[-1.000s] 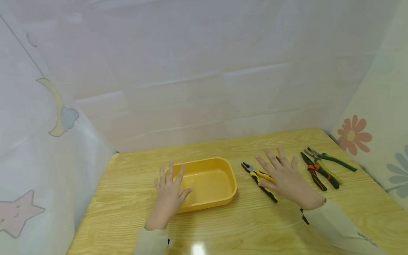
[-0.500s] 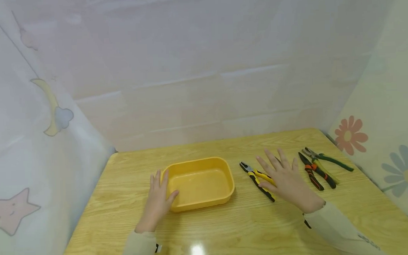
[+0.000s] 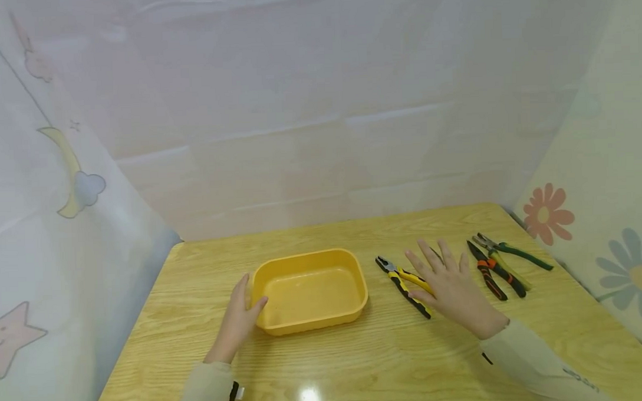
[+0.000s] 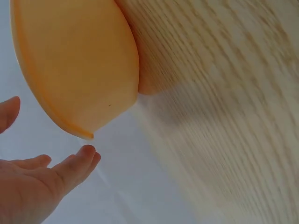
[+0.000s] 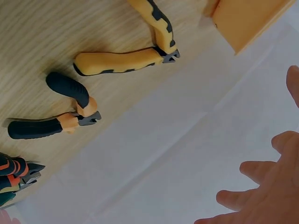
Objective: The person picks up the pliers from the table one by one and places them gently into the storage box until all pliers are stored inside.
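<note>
The left hand (image 3: 236, 324) is at the left end of an orange-yellow plastic tray (image 3: 317, 326). Its thumb reaches over the rim while the other fingers stay outside. In the left wrist view, a gap shows between the fingertips (image 4: 85, 151) and the tray wall (image 4: 88, 70). With fingers spread, the right hand (image 3: 454, 296) hovers over the tools, holding nothing. Beside it lie yellow-and-black pliers (image 3: 419, 307), handles parted. Another pair, black-and-orange pliers (image 5: 35, 129), shows in the right wrist view and is mostly hidden under this hand in the head view.
Farther right on the wooden table (image 3: 358, 364) lie pliers with black-and-red handles (image 3: 506, 278), overlapping pliers with green handles (image 3: 524, 255). Pale cloth walls (image 3: 277, 166) with printed shapes stand behind the table and at both sides.
The left hand has moved left from over the tray to its left end, its fingers drawing closer together. The right hand stays spread over the pliers, and the head view has shifted slightly.
</note>
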Available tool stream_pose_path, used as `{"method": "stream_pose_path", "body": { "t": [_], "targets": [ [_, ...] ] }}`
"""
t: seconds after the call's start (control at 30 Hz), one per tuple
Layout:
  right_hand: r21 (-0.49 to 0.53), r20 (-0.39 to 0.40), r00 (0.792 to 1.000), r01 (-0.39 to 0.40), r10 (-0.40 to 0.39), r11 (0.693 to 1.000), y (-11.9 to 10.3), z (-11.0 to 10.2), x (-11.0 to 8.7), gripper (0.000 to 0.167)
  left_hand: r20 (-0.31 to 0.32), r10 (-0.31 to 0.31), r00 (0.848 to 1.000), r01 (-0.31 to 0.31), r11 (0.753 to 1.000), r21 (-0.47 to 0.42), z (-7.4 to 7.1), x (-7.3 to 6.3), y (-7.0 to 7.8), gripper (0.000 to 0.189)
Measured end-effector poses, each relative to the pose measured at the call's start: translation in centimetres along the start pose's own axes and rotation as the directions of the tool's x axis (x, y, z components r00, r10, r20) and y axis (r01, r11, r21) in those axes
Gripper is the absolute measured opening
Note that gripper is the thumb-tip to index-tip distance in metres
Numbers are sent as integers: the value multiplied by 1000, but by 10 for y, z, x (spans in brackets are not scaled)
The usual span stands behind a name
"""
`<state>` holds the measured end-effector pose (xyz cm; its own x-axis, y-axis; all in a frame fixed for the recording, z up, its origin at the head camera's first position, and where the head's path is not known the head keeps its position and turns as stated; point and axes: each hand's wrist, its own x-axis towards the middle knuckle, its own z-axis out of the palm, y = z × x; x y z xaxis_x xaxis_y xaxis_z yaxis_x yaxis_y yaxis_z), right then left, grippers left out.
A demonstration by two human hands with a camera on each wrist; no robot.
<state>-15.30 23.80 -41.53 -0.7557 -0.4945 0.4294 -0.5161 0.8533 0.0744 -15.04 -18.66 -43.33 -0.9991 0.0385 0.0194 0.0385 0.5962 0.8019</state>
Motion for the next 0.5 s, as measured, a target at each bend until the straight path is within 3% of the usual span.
{"method": "stream_pose_path", "body": {
  "t": [0.17,0.3,0.5],
  "targets": [
    [17,32,999,-22,22,1000,2,4,-3,74,16,-89,996,90,990,-108,-8,4,-3,68],
    [13,35,999,-23,23,1000,4,6,-4,75,13,-152,988,152,978,-144,-11,8,-5,68],
    [18,41,999,-16,15,1000,5,8,-7,77,5,-221,975,215,944,-252,-13,11,-6,63]
  ]
}}
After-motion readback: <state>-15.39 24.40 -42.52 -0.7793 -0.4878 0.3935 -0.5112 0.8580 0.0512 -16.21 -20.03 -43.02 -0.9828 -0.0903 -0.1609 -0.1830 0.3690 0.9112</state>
